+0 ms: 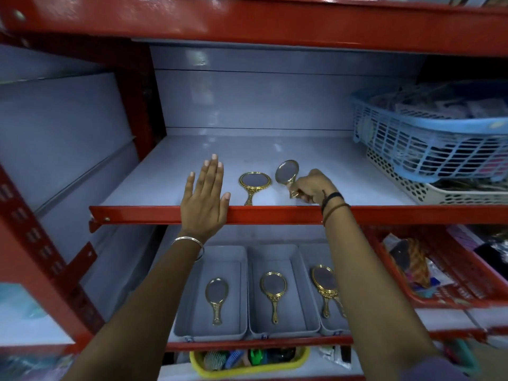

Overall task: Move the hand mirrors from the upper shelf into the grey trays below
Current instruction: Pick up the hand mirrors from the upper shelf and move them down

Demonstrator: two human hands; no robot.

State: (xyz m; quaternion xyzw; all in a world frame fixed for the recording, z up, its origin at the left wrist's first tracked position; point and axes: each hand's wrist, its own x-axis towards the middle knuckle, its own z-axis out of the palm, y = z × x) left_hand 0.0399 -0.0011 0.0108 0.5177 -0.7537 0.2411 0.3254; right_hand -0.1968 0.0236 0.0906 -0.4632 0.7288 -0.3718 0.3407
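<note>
upper shelf (170,171): left and back wide open, stacked baskets (428,149) hog the right
grey trays (244,292): tops open, but the red shelf lip (275,214) hangs right above

Both arms reach up and forward, bare from the elbow. The left hand (204,198) is flat and spread, back toward the camera, fingers (213,171) straight and close together, thumb angled out to the right. A thin silver bangle (189,243) circles its wrist. The right hand (312,187) is curled closed, knuckles up, its fingers wrapped around the handle of a hand mirror (287,174) held tilted up to the left. Dark bands (332,203) sit on the right wrist.
</note>
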